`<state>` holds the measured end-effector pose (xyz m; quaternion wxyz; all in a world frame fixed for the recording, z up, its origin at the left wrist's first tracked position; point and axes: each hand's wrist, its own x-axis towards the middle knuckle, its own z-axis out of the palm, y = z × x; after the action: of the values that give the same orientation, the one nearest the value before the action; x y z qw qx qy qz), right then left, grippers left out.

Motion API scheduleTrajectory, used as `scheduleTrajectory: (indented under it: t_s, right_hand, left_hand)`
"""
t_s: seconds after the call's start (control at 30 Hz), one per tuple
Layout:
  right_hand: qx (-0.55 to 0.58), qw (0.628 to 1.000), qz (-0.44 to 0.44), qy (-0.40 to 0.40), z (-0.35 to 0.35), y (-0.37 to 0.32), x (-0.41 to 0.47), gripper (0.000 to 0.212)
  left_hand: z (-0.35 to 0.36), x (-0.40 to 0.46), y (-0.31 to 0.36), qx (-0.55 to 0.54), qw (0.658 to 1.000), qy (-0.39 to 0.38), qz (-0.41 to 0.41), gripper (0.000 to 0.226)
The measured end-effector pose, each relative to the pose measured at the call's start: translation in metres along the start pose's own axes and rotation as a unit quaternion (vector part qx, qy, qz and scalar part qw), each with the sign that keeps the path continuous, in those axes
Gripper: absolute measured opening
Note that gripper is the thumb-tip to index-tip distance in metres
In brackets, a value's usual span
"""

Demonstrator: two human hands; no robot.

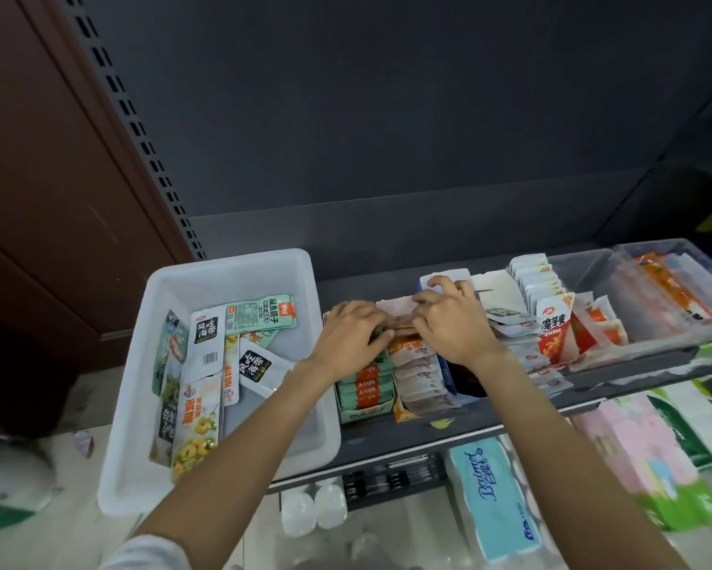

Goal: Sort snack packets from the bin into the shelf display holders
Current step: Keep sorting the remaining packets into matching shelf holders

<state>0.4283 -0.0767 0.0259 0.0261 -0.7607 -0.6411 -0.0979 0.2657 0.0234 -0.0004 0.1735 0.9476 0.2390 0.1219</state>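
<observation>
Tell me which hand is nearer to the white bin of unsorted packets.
Left. The left hand is over the green display box, just right of the white bin. The right hand is further right, over the orange-and-white packets.

Place: a small shop, at a display shelf.
Shelving: dark metal shelf (387, 436) on a slotted upright (140, 133).
Stock: display holders (366, 409) packed with snack packets (422, 382).
Below: tissue packs (494, 499) stacked on a lower level.

Left hand (352, 337) and right hand (455, 322) meet, fingers curled.
</observation>
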Motion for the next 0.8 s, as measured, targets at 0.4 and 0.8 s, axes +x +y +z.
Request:
scheduleTrajectory:
  t_s: [0.4,0.8]
  right_hand:
    - [0.18,0.962,0.057,0.197,-0.02,-0.033,-0.016,0.034]
    - [0.242,0.958,-0.076,-0.134,0.022,-0.216,0.036,0.032]
  left_hand:
    - [-0.029,-0.027,-0.009,-0.059,0.989,0.13,-0.034,0.029]
    - [-0.035,-0.168,-0.116,-0.007,0.936,0.056,-0.348,0.037]
